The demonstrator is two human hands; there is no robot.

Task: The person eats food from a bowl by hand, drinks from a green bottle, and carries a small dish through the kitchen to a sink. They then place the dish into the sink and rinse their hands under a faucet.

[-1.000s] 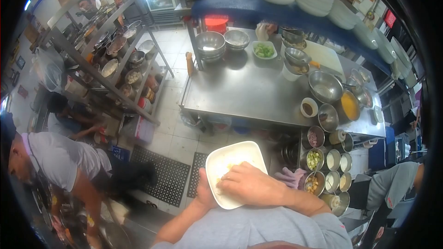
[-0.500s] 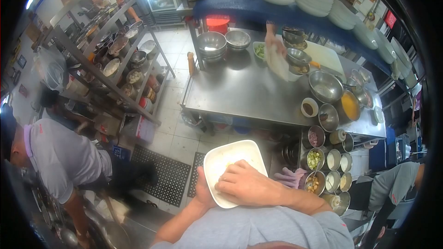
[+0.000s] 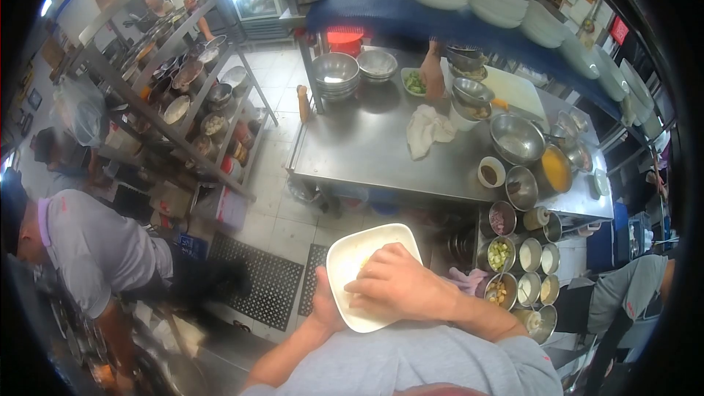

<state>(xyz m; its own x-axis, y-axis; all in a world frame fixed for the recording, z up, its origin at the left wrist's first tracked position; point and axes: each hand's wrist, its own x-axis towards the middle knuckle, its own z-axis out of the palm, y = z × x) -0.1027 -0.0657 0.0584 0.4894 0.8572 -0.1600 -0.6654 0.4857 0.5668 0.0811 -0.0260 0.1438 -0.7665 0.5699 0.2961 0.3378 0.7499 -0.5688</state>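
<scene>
A white square bowl (image 3: 339,258) is held close against my body. My left hand (image 3: 325,302) grips its left side, thumb up along the outer wall. My right hand (image 3: 396,279) is down inside the bowl with fingers bent together and pointing inward. Whatever lies under those fingers is hidden; only a little pale yellowish food shows beside them.
Across the steel counter (image 3: 359,143) a co-worker's hand (image 3: 434,77) reaches in near a bowl of greens (image 3: 413,82). A crumpled cloth (image 3: 429,130) lies there. Metal bowls (image 3: 518,139) and food tins (image 3: 501,254) stand to the right. Another person (image 3: 110,249) bends at left.
The co-worker's hand across the counter has let go of the cloth, which now lies on the steel. My right hand has shifted slightly within the bowl, and the bowl has tilted a little.
</scene>
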